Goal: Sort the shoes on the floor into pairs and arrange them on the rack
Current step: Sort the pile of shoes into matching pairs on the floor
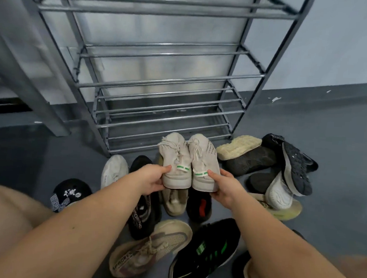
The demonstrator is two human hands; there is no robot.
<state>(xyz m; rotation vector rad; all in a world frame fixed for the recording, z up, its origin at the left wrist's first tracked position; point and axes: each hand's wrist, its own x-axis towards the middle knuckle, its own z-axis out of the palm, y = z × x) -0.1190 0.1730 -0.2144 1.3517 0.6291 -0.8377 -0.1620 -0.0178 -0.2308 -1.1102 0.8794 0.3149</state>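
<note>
Two matching beige knit sneakers with white-and-green heel tabs are held side by side above the floor, toes pointing at the rack. My left hand (154,179) grips the heel of the left beige sneaker (175,159). My right hand (223,186) grips the heel of the right beige sneaker (202,161). The grey metal shoe rack (166,82) stands straight ahead, its bar shelves bare. Several loose shoes lie on the grey floor (337,169) under and around my arms.
A white sneaker (114,170) and a black cap-like item (71,193) lie at left. A black shoe with green stripes (205,252) and a beige-pink sneaker (148,246) lie near me. A pile of dark and cream shoes (284,166) sits at right. A metal frame leg (32,73) slants at left.
</note>
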